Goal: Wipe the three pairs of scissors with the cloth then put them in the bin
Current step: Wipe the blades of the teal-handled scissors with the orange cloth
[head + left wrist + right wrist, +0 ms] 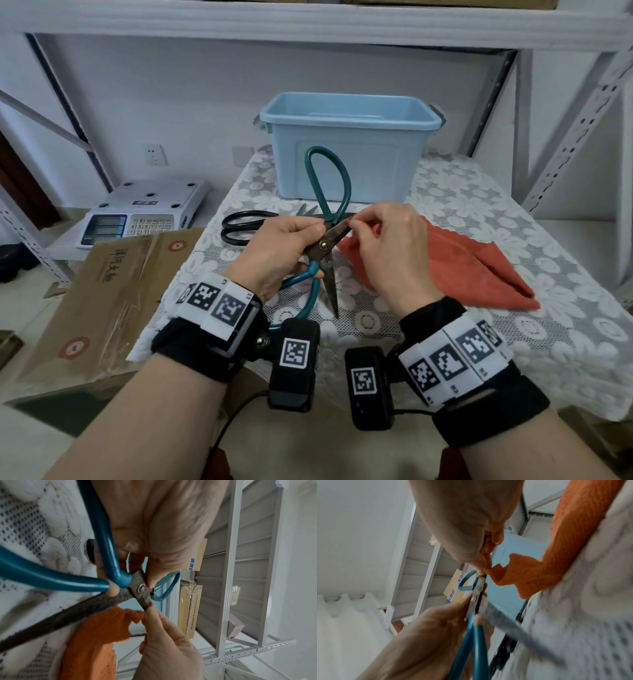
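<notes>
My left hand (301, 240) grips teal-handled scissors (322, 245) near the pivot and holds them above the table. They are spread wide, with one handle loop up in front of the bin and one dark blade pointing down toward me. My right hand (352, 224) pinches a corner of the orange cloth (462, 267) against the tip of the other blade (144, 601). The remainder of the cloth lies on the table to the right. Black-handled scissors (246, 226) lie behind my left hand. The light blue bin (359, 164) stands open at the back.
A white lace tablecloth (445, 192) covers the table. A weighing scale (144, 212) and a flat cardboard box (113, 291) sit to the left, below table height. Metal shelf posts (575, 130) rise on the right, and a shelf board runs overhead.
</notes>
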